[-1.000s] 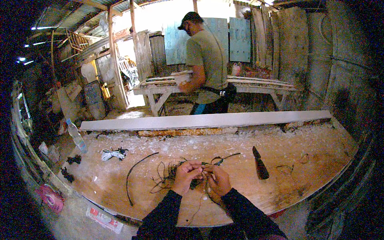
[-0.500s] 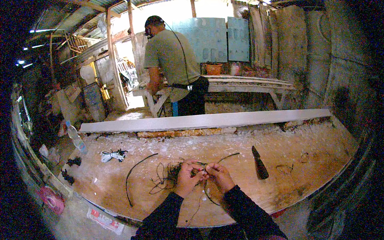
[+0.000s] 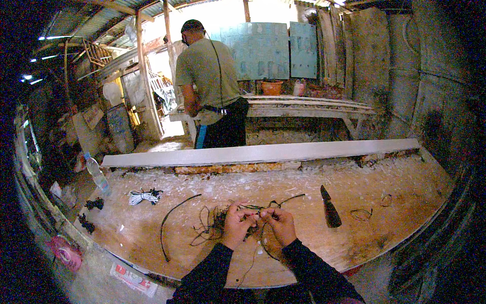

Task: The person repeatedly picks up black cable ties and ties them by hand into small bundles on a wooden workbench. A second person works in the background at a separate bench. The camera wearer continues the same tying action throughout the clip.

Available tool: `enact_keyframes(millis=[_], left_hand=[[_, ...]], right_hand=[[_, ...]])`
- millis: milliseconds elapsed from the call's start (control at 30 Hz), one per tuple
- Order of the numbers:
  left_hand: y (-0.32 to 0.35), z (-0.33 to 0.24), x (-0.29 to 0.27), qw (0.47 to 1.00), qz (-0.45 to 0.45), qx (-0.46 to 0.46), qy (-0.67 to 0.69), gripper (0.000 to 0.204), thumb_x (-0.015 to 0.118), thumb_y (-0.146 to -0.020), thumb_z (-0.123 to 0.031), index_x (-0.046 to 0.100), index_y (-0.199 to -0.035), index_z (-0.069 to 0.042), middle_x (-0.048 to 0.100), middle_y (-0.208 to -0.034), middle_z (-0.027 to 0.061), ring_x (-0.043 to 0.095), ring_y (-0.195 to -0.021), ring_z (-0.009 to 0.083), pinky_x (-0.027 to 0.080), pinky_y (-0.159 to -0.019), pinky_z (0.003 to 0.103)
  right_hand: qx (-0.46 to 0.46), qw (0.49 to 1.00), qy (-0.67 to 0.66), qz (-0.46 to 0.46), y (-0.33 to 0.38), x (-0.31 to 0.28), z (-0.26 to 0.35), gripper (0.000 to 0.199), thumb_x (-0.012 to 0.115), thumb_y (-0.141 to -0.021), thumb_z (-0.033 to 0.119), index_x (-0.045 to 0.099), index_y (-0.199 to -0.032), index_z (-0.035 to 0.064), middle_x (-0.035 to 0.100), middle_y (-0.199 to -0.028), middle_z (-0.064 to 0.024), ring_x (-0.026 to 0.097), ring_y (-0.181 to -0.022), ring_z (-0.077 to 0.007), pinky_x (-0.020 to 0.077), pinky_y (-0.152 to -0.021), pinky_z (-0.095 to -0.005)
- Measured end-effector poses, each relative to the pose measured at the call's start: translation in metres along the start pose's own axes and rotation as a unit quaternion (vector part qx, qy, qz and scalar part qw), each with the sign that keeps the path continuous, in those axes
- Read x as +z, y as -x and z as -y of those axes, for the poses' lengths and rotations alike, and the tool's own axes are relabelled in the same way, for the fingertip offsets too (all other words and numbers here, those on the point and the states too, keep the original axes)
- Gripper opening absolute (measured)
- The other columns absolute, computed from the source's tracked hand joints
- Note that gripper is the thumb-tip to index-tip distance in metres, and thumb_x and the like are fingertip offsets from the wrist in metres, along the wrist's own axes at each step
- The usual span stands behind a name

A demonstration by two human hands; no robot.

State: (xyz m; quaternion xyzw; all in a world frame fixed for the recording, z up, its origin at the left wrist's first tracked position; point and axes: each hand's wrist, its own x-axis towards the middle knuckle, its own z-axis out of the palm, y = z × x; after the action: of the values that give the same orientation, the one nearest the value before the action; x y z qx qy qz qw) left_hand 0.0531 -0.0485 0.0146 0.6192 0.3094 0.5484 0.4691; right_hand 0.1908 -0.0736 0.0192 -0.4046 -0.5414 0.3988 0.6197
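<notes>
My left hand [image 3: 240, 225] and my right hand [image 3: 280, 226] meet over the middle of the wooden table [image 3: 304, 253]. Both are closed in a pinch on a thin dark cord [image 3: 267, 247], whose loose end curves down below my right hand. A tangle of dark cord [image 3: 206, 226] lies against my left hand. Farther left, a separate dark length of cord [image 3: 162, 231] bends in an arc. Right of my hands lies a dark, tapered tool [image 3: 331, 214], with its narrow end pointing away. Exactly how the cord runs between my fingertips is hidden.
A white cord bundle [image 3: 145, 196], two black bundles [image 3: 94, 203] and a plastic bottle [image 3: 96, 172] occupy the left side. Small cord loops [image 3: 361, 215] lie right. A long white board [image 3: 263, 153] spans the far edge. Beyond it, a person [image 3: 210, 76] stands at another bench [image 3: 309, 109].
My fingertips have shifted slightly on the cord, and the left fingers now point more toward the right hand. The person beyond the table has moved a little left and stands more upright.
</notes>
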Motion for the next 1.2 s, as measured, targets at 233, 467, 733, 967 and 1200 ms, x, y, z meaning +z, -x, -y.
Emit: enact_keyframes(millis=[233,467,733,967,1200], left_hand=[[0.001,-0.011,0.001,0.996,0.004,-0.021,0.088,0.056,0.06,-0.074,-0.006,0.027,-0.119,-0.007,0.059,-0.082,0.0106,0.057,-0.073,0.014,0.048,-0.058,0.023],[0.005,-0.006,0.0,0.965,-0.021,0.075,-0.249,0.039,0.062,-0.072,-0.007,0.044,-0.106,-0.006,0.058,-0.093,0.0098,0.056,-0.083,0.0179,0.047,-0.066,0.028],[0.004,0.009,0.002,0.966,-0.045,0.147,-0.209,0.016,0.062,-0.07,-0.007,0.057,-0.084,-0.006,0.053,-0.106,0.0103,0.054,-0.092,0.0215,0.043,-0.075,0.029],[0.002,0.013,0.001,0.954,-0.049,0.165,-0.246,0.025,0.061,-0.069,-0.004,0.053,-0.094,-0.005,0.058,-0.095,0.0089,0.055,-0.086,0.0191,0.042,-0.076,0.028],[0.002,0.006,0.008,0.999,-0.02,0.034,-0.012,0.009,0.056,-0.074,-0.001,0.056,-0.083,-0.001,0.059,-0.079,0.0031,0.054,-0.073,0.01,0.044,-0.065,0.023]], right_hand=[[-0.052,0.995,0.086,-0.018,0.003,0.001,0.011,0.014,0.063,-0.07,0.006,0.062,-0.084,0.0011,0.061,-0.077,-0.0057,0.056,-0.071,-0.0111,0.0437,-0.066,-0.023],[-0.076,0.987,0.137,-0.024,0.002,-0.001,0.003,0.014,0.063,-0.069,0.005,0.061,-0.082,0.0005,0.061,-0.076,-0.0063,0.056,-0.071,-0.0122,0.0448,-0.063,-0.0234],[-0.121,0.976,0.178,0.007,0.002,0.002,-0.001,0.007,0.057,-0.072,0.003,0.052,-0.078,0.0017,0.054,-0.072,-0.0041,0.053,-0.064,-0.0111,0.0441,-0.058,-0.0239],[0.056,0.991,-0.084,0.093,0.006,0.002,-0.003,0.007,0.047,-0.079,0.003,0.047,-0.085,0.0054,0.049,-0.077,0.0006,0.047,-0.074,-0.0085,0.039,-0.068,-0.0206],[0.041,0.983,-0.132,0.116,-0.004,-0.006,-0.01,0.006,0.049,-0.078,0.003,0.048,-0.084,0.0063,0.05,-0.077,0.0009,0.049,-0.074,-0.0093,0.0393,-0.07,-0.0214]])
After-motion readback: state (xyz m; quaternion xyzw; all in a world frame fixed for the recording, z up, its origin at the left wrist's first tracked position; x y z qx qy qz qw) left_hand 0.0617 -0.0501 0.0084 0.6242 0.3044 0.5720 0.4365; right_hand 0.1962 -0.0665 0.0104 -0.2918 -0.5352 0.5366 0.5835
